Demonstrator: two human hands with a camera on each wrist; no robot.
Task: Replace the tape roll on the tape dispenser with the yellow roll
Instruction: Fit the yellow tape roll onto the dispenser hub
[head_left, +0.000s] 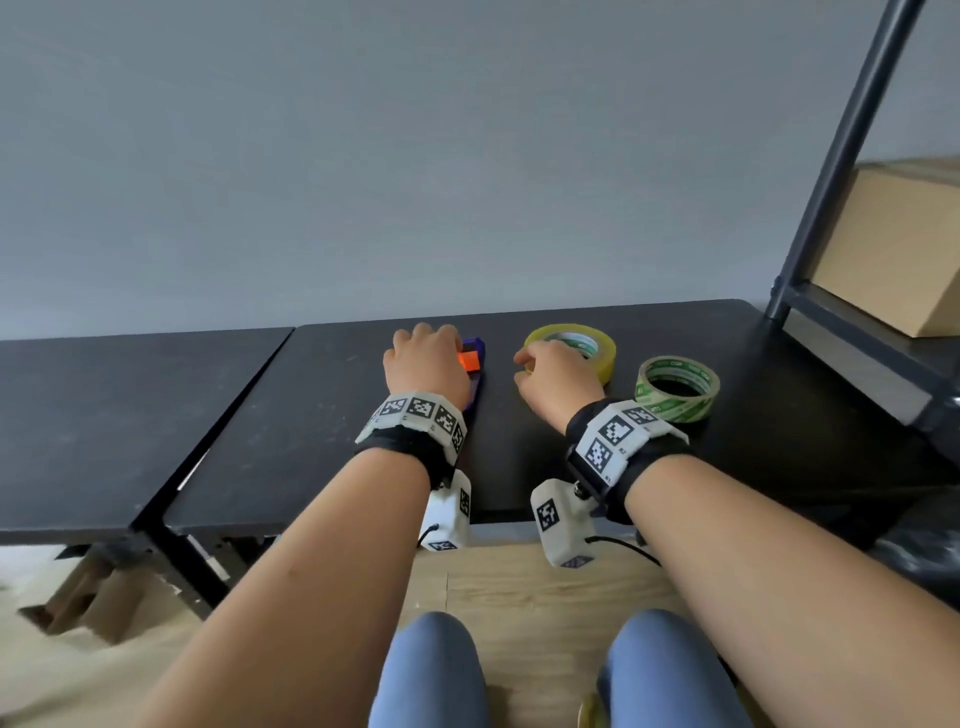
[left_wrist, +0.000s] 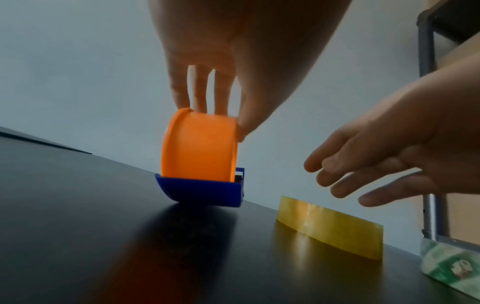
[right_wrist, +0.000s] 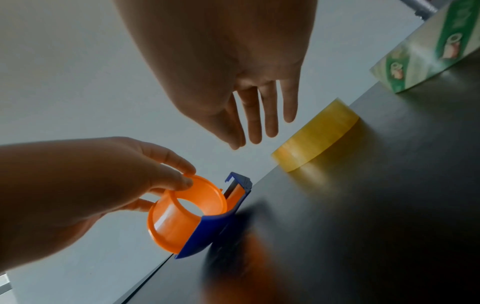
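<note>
A small blue tape dispenser (left_wrist: 202, 191) stands on the black table (head_left: 332, 441), with an orange spool (left_wrist: 200, 148) sitting in its cradle. My left hand (head_left: 426, 364) comes down from above and pinches the spool's rim between fingers and thumb. The yellow tape roll (head_left: 571, 345) lies flat just right of the dispenser. My right hand (right_wrist: 259, 131) hovers over the roll's near-left side with straight, loose fingers, holding nothing and a little clear of the roll (left_wrist: 330, 224).
A second roll with green print (head_left: 678, 387) lies flat to the right of the yellow one. A dark metal rack (head_left: 831, 182) with a cardboard box (head_left: 893, 249) stands at the table's right end. A second black table (head_left: 104, 415) adjoins on the left.
</note>
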